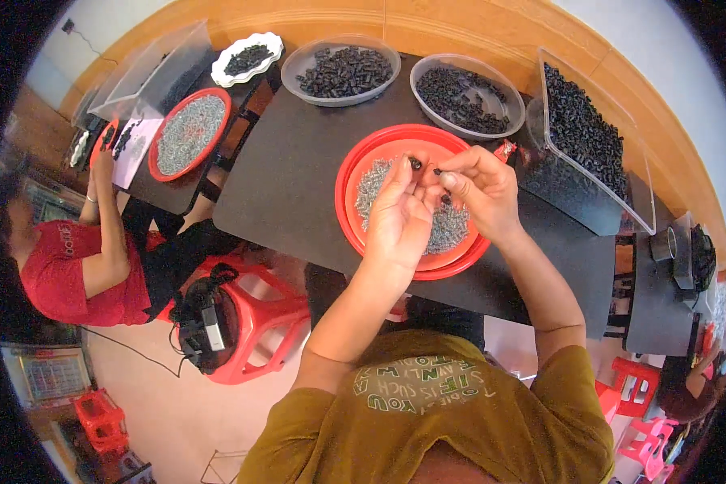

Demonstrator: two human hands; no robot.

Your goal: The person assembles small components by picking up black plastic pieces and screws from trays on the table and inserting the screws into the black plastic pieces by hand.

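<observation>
Red tray (363, 165) — both hands over it, left hand (401, 216), right hand (477, 194) pinching small black parts (416, 164)

Along the far edge of the dark table (298, 177) stand two clear oval bowls of black parts (343, 71) (466, 93) and a tilted clear bin (589, 145) of the same. On the left, a second red tray of screws (189, 133) sits near a white scalloped dish (248, 58). A co-worker in a red shirt (64, 274) sits beside a red plastic stool (250, 323).
</observation>
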